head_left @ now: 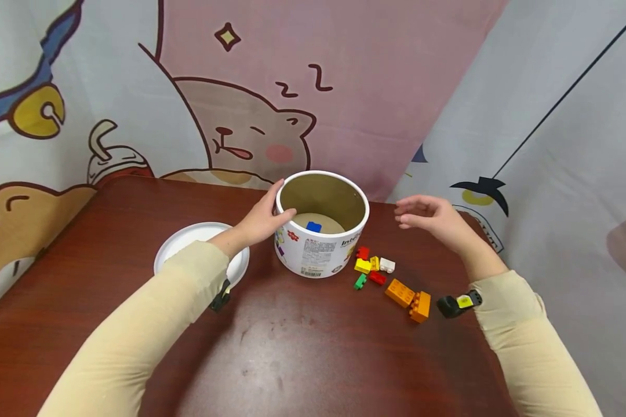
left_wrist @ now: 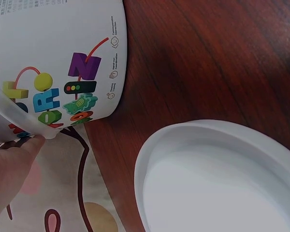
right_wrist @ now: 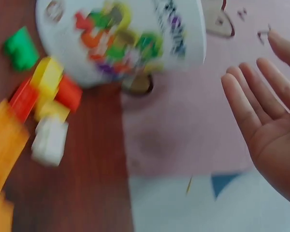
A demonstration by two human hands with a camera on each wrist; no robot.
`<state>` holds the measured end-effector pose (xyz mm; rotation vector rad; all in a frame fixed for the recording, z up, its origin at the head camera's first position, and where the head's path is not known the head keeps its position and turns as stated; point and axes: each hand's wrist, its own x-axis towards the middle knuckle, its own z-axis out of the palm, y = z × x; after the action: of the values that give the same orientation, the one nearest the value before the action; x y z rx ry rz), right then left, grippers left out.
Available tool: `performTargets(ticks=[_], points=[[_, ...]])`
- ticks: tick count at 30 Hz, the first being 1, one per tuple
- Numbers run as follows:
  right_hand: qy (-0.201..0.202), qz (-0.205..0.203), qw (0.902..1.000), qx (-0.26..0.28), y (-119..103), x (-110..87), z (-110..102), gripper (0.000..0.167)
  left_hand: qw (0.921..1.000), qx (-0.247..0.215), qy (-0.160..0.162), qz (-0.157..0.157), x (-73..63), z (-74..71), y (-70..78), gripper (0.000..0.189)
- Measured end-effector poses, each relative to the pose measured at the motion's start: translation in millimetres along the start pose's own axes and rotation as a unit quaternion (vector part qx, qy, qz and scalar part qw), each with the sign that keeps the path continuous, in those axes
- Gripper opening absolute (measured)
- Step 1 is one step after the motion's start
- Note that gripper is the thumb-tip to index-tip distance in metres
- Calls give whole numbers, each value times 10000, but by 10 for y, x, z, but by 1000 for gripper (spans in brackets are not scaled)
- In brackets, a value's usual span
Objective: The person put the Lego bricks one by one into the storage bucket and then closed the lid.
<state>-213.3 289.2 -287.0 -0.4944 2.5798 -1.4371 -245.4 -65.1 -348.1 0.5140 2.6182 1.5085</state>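
Observation:
A round white bucket (head_left: 318,255) with printed pictures stands upright on the table, its top open. Inside on its floor lies a blue toy brick (head_left: 313,226). My left hand (head_left: 261,223) grips the bucket's left rim, thumb at the front edge and fingers farther back. To the right of the bucket my right hand (head_left: 432,219) is raised with nothing in it, its fingers apart from the bucket. Near the bucket's right base lie several small toy bricks: yellow (head_left: 362,266), red (head_left: 378,278), green (head_left: 360,281) and white (head_left: 387,265).
A round white lid (left_wrist: 208,179) lies on the table left of the bucket, partly hidden by my left forearm in the head view. Two orange bricks (head_left: 408,298) sit at the right, nearer to me. A printed curtain (head_left: 375,87) hangs behind the brown table (head_left: 302,347).

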Motion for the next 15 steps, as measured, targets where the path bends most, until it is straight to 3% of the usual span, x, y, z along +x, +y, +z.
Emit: performTargets(ticks=[6,15], points=[[-443,108,9965,-696,452,-366,-144,39,10000,-19,-17,-35,-12,-10,19,78],[-1124,665,9897,-587,1021,-748,-48,50,10000,-24,-28,-18,-13,0,13,78]])
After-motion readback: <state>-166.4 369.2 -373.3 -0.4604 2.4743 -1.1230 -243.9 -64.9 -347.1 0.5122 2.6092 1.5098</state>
